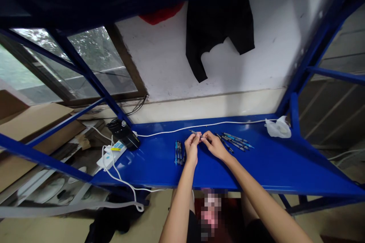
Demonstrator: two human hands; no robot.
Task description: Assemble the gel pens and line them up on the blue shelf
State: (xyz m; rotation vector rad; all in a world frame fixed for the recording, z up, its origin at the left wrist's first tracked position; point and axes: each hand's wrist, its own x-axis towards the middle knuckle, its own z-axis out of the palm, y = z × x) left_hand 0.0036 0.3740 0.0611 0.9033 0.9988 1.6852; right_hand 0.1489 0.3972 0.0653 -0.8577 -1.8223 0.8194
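Note:
Above the blue table, my left hand (192,146) and my right hand (212,144) meet around one slim pen (194,132). Its tip sticks out past my left fingers toward the upper left; my fingers cover much of the rest. Both hands are closed on it. Beside my left wrist lies a row of several pens (178,152), lined up side by side, partly hidden by that hand. To the right of my right hand, a looser pile of several dark and blue pens (236,141) lies fanned out on the table.
A white cable (182,129) runs along the back of the blue table (273,163). At the left stand a black container (122,134) and a white power strip (111,154). A crumpled white plastic bag (278,127) lies at the back right. Blue frame posts (309,59) flank the table.

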